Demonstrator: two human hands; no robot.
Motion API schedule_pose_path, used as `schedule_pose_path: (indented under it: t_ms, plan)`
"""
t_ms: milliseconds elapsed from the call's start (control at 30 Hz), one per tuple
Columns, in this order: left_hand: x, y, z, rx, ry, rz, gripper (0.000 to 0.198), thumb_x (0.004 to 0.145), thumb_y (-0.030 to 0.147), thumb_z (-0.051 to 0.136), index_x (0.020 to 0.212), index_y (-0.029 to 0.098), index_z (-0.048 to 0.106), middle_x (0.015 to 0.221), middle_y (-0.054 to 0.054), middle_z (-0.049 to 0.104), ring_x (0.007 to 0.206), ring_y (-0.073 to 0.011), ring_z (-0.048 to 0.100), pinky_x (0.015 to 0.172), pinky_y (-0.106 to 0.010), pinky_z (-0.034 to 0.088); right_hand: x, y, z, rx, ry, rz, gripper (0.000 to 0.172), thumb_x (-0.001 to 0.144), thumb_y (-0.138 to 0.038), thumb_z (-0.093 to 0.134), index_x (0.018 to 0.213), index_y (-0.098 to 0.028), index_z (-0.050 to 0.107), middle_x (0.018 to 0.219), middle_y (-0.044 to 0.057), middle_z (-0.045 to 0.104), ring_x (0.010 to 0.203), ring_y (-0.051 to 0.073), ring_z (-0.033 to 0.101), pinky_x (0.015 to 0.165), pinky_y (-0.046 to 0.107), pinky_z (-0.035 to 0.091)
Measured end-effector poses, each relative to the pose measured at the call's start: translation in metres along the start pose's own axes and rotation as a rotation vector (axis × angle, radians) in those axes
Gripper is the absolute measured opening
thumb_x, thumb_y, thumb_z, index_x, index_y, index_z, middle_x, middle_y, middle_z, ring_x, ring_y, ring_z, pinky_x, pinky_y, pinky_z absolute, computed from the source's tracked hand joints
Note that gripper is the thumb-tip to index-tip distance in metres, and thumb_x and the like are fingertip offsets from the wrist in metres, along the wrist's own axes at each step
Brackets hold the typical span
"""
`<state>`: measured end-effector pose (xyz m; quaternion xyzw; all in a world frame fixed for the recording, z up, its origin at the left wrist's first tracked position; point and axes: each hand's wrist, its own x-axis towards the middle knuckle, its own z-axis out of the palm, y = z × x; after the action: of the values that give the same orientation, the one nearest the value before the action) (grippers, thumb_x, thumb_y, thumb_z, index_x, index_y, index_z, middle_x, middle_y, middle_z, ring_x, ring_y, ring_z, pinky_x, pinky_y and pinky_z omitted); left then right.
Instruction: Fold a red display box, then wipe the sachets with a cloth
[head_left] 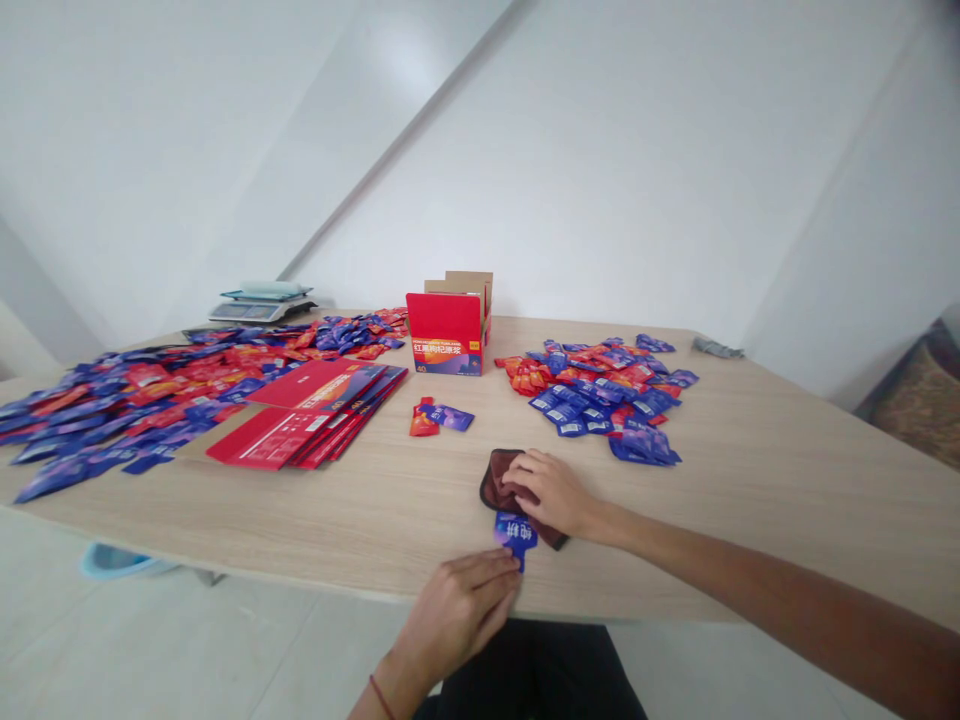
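Observation:
My left hand sits at the table's near edge, fingers pinched on the lower corner of a small blue sachet. My right hand lies on top of a dark brown cloth with its fingers curled over it, and the sachet's upper end is tucked under this hand. Ahead stands an open red carton. Two loose sachets, one red and one blue, lie between the carton and my hands.
The wooden table carries a heap of blue and red sachets at right, a wide spread of sachets at left, a stack of flat red cartons, and a scale at the far left.

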<state>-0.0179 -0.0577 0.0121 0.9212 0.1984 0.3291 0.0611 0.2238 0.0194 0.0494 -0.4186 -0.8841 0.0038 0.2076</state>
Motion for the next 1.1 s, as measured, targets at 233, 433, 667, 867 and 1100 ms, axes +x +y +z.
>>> schedule_pose_path:
  t_ms: [233, 433, 667, 867, 1100]
  plan:
    - [-0.003, -0.003, 0.005, 0.002, 0.013, 0.012, 0.025, 0.102, 0.015, 0.057, 0.122, 0.019, 0.071, 0.125, -0.007, 0.076, 0.12, -0.0193, 0.071, 0.111, -0.032, 0.054, 0.014, 0.028, 0.006, -0.001, 0.02, 0.013, 0.026, 0.084, -0.014, 0.069, 0.108, -0.024, 0.073, 0.111, 0.006, 0.071, 0.107, 0.025, 0.061, 0.094, 0.037, 0.048]
    - [-0.002, -0.004, 0.004, 0.013, 0.011, 0.019, 0.026, 0.101, 0.015, 0.058, 0.122, 0.019, 0.071, 0.125, -0.005, 0.076, 0.118, -0.0183, 0.072, 0.111, -0.031, 0.054, 0.025, 0.042, 0.007, 0.038, 0.032, 0.044, 0.026, 0.079, -0.011, 0.069, 0.101, -0.024, 0.074, 0.105, 0.005, 0.073, 0.103, 0.024, 0.063, 0.092, 0.036, 0.047]
    - [-0.001, -0.002, 0.003, 0.012, 0.006, 0.003, 0.025, 0.101, 0.014, 0.059, 0.122, 0.02, 0.072, 0.125, -0.004, 0.076, 0.121, -0.0175, 0.07, 0.113, -0.03, 0.052, 0.028, 0.018, -0.015, 0.295, 0.4, 0.208, 0.024, 0.083, -0.014, 0.068, 0.103, -0.024, 0.074, 0.105, 0.005, 0.075, 0.101, 0.024, 0.066, 0.093, 0.038, 0.05]
    - [-0.001, -0.001, 0.003, 0.016, 0.004, -0.002, 0.025, 0.102, 0.016, 0.058, 0.123, 0.019, 0.071, 0.125, -0.005, 0.076, 0.12, -0.0191, 0.071, 0.111, -0.032, 0.054, 0.017, -0.02, -0.029, 0.582, 0.415, 0.253, 0.025, 0.08, -0.015, 0.07, 0.104, -0.023, 0.074, 0.108, 0.005, 0.076, 0.102, 0.023, 0.069, 0.095, 0.038, 0.052]
    - [-0.001, 0.0, 0.003, 0.026, 0.006, -0.005, 0.027, 0.101, 0.014, 0.057, 0.124, 0.02, 0.071, 0.122, -0.005, 0.077, 0.117, -0.019, 0.072, 0.108, -0.031, 0.057, -0.009, -0.039, -0.008, 0.424, 0.204, 0.134, 0.031, 0.077, -0.009, 0.072, 0.103, -0.026, 0.075, 0.107, 0.004, 0.075, 0.102, 0.023, 0.067, 0.093, 0.036, 0.051]
